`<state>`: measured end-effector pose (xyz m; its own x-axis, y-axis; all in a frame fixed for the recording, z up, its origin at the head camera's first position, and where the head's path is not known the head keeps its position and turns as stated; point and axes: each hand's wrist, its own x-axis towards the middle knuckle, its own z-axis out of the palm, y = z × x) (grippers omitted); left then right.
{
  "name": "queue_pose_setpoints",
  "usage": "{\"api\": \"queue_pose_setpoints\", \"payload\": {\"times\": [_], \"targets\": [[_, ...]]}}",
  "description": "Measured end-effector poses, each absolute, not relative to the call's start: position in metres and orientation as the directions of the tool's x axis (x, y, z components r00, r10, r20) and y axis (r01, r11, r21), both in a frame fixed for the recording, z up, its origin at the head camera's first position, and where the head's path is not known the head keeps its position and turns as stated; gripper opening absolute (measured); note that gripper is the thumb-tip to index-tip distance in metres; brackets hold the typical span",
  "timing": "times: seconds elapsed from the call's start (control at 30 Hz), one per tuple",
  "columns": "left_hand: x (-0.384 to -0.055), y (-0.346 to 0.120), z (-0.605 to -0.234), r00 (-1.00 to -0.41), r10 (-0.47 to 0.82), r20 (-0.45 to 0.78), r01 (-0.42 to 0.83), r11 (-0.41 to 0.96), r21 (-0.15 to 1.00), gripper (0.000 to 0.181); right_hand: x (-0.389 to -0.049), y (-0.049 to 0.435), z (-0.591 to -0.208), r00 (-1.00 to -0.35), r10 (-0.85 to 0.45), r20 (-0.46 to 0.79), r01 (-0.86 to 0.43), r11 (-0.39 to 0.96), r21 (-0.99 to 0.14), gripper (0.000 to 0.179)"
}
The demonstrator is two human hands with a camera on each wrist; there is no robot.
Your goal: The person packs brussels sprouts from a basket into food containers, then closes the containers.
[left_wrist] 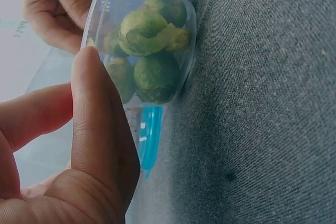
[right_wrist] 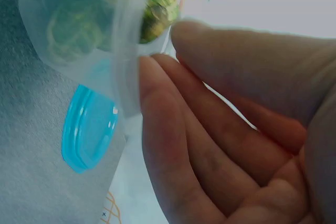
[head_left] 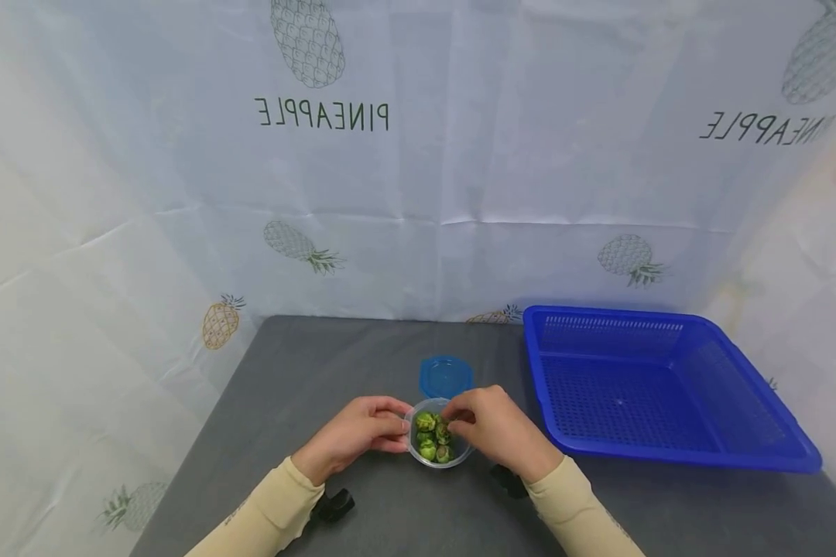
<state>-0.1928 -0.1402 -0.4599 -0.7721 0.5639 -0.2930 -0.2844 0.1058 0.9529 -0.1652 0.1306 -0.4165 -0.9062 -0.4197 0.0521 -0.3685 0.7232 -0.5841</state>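
Observation:
A clear round plastic container [head_left: 461,452] with several green Brussels sprouts [head_left: 427,450] inside stands on the dark table. My left hand [head_left: 362,429] holds its left side, the thumb [left_wrist: 90,72] lying against the rim. From the right, my right hand [head_left: 501,429] reaches over the rim, its fingertips close to one sprout [right_wrist: 159,13] at the top of the pile. In the right wrist view a gap shows between thumb and fingers, with nothing in it. A blue lid [head_left: 446,377] lies just behind the container.
To the right sits a large blue plastic basket [head_left: 620,452] with perforated walls. The table [head_left: 334,348] has a grey cloth surface. White curtains [head_left: 460,170] printed with pineapples hang behind and at both sides. Black straps [head_left: 334,507] circle the wrists.

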Motion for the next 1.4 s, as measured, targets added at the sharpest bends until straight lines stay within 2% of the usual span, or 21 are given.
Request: {"api": "queue_pose_setpoints", "payload": {"times": [0.17, 0.3, 0.37, 0.53, 0.57, 0.6, 0.7, 0.77, 0.8, 0.83, 0.97, 1.13, 1.4], "targets": [[-0.198, -0.144, -0.455, -0.775, 0.560, -0.292, -0.242, 0.164, 0.956, 0.045, -0.181, 0.134, -0.397, -0.939, -0.344, 0.031, -0.307, 0.789, -0.532, 0.014], [-0.220, -0.148, -0.447, -0.810, 0.489, -0.322, -0.228, 0.244, 0.943, 0.046, -0.213, 0.133, -0.385, -0.951, -0.290, -0.105, -0.207, 0.852, -0.481, 0.024], [-0.237, -0.143, -0.445, -0.824, 0.441, -0.356, -0.258, 0.267, 0.928, 0.046, -0.232, 0.133, -0.385, -0.946, -0.255, -0.200, -0.137, 0.875, -0.465, 0.017], [-0.276, -0.120, -0.445, -0.803, 0.355, -0.479, -0.391, 0.294, 0.872, 0.045, -0.270, 0.132, -0.397, -0.910, -0.151, -0.386, 0.025, 0.909, -0.416, 0.018], [-0.280, -0.115, -0.446, -0.794, 0.347, -0.499, -0.410, 0.302, 0.861, 0.045, -0.275, 0.132, -0.401, -0.904, -0.136, -0.406, 0.044, 0.914, -0.404, 0.016], [-0.284, -0.111, -0.445, -0.787, 0.338, -0.516, -0.423, 0.311, 0.851, 0.044, -0.290, 0.139, -0.423, -0.901, -0.143, -0.410, 0.039, 0.914, -0.404, 0.014], [-0.288, -0.102, -0.443, -0.774, 0.315, -0.549, -0.454, 0.327, 0.829, 0.041, -0.300, 0.138, -0.434, -0.890, -0.118, -0.441, 0.083, 0.907, -0.412, 0.015], [-0.290, -0.098, -0.439, -0.768, 0.299, -0.567, -0.472, 0.335, 0.816, 0.038, -0.303, 0.136, -0.438, -0.892, -0.111, -0.437, 0.097, 0.899, -0.428, 0.014], [-0.290, -0.096, -0.437, -0.764, 0.292, -0.575, -0.481, 0.335, 0.810, 0.038, -0.303, 0.135, -0.438, -0.894, -0.110, -0.435, 0.103, 0.893, -0.437, 0.016], [-0.290, -0.095, -0.435, -0.761, 0.288, -0.582, -0.489, 0.336, 0.805, 0.038, -0.292, 0.127, -0.420, -0.891, -0.090, -0.444, 0.127, 0.892, -0.435, 0.019], [-0.290, -0.093, -0.433, -0.749, 0.278, -0.602, -0.516, 0.325, 0.792, 0.038, -0.285, 0.124, -0.416, -0.895, -0.085, -0.439, 0.132, 0.888, -0.441, 0.032], [-0.291, -0.093, -0.437, -0.731, 0.289, -0.618, -0.563, 0.257, 0.786, 0.039, -0.279, 0.122, -0.409, -0.891, -0.080, -0.447, 0.161, 0.864, -0.477, 0.039], [-0.292, -0.094, -0.435, -0.730, 0.310, -0.609, -0.586, 0.173, 0.791, 0.047, -0.274, 0.129, -0.407, -0.892, -0.083, -0.445, 0.214, 0.789, -0.576, 0.067]]}}
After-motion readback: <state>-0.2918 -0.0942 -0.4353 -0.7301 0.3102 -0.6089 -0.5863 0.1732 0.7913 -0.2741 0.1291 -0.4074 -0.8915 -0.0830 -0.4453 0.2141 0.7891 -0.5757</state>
